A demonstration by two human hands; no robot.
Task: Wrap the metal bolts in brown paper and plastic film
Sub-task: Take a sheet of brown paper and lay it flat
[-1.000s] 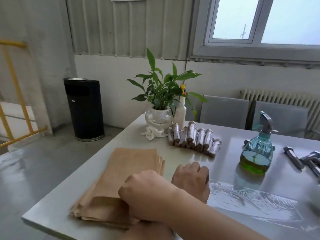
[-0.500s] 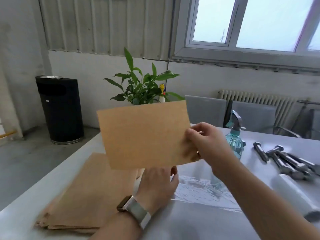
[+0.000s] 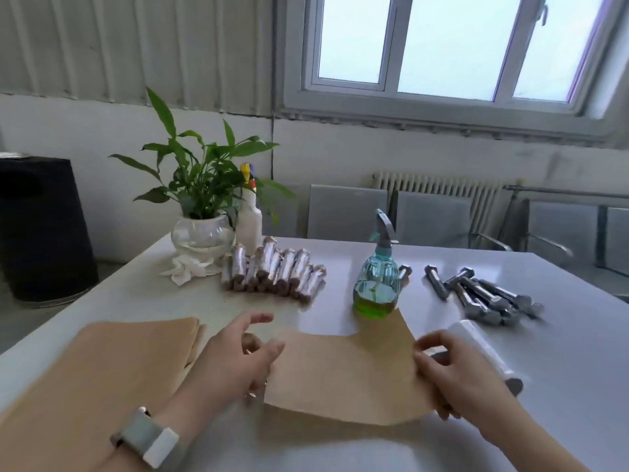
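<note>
A single brown paper sheet (image 3: 343,373) lies low over the white table (image 3: 561,386) in front of me. My left hand (image 3: 238,356) pinches its left edge and my right hand (image 3: 452,373) pinches its right edge. To the left sits the stack of brown paper (image 3: 112,362). Several bare metal bolts (image 3: 483,298) lie in a heap at the right. A row of wrapped bolts (image 3: 275,270) lies at the back. The roll of plastic film (image 3: 483,349) lies just beyond my right hand.
A spray bottle (image 3: 377,281) with green liquid stands right behind the sheet. A potted plant (image 3: 200,206), a white bottle (image 3: 250,219) and a crumpled tissue (image 3: 187,270) are at the back left. A black bin (image 3: 41,226) stands on the floor, with chairs (image 3: 347,212) behind the table.
The sheet, lifted off the stack and held upright by my right hand, has come down flat to the right of the stack. My left hand now holds its left edge.
</note>
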